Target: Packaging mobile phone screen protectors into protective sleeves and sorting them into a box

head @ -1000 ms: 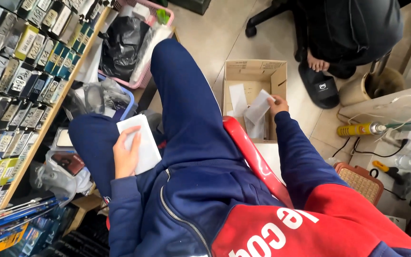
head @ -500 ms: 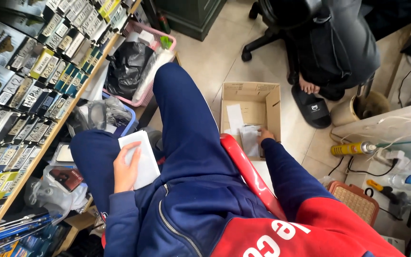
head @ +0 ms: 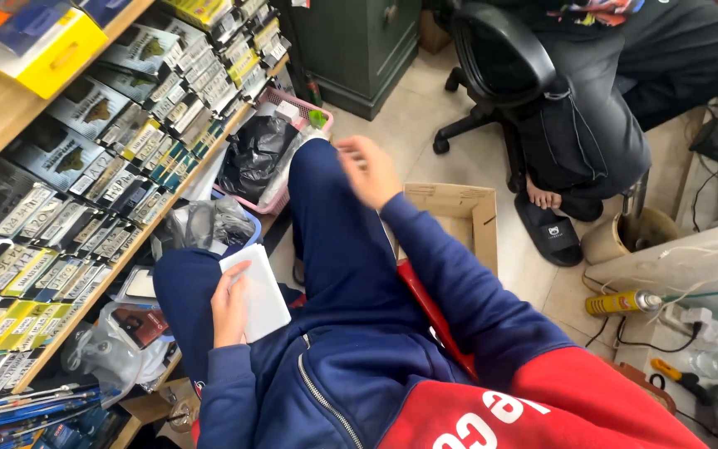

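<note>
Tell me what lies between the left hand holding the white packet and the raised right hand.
In the head view, the person's own navy-trousered leg lies between the left hand, which holds the white packet on the other thigh, and the empty right hand.

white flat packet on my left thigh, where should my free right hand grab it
Pinch the far short edge of the white packet, coming from the knee side. It lies flat on the thigh with the left hand covering its near left edge; the right hand is empty, raised above the knee.

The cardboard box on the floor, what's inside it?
You can't really tell. The cardboard box is open, but the right hand and its blue sleeve cover most of it. Only bare brown inner walls show.
</note>
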